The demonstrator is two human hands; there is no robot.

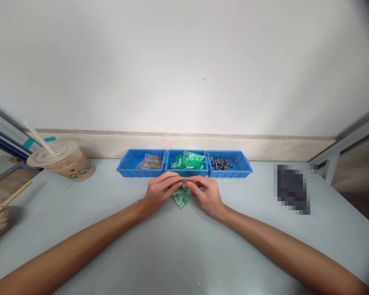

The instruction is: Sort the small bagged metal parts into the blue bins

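A small green plastic bag [181,198] with pale, stick-like pieces inside hangs or lies below my fingertips, just in front of the middle blue bin. My left hand [160,189] pinches its top edge from the left, fingers pressed together. From the right, my right hand [206,194] grips the same edge between thumb and index finger. The fingertips of both hands almost meet there and partly hide the bag's mouth. Behind them, the middle bin [169,172] holds more green bags [193,159] with similar pale pieces.
The left blue bin [127,166] contains clear bags [150,162] of brownish items; the right bin [241,167] has small dark metallic parts [223,164]. A lidded drink cup [70,162] with a straw stands at left. A pixelated dark object [292,188] lies at right. A wall runs behind.
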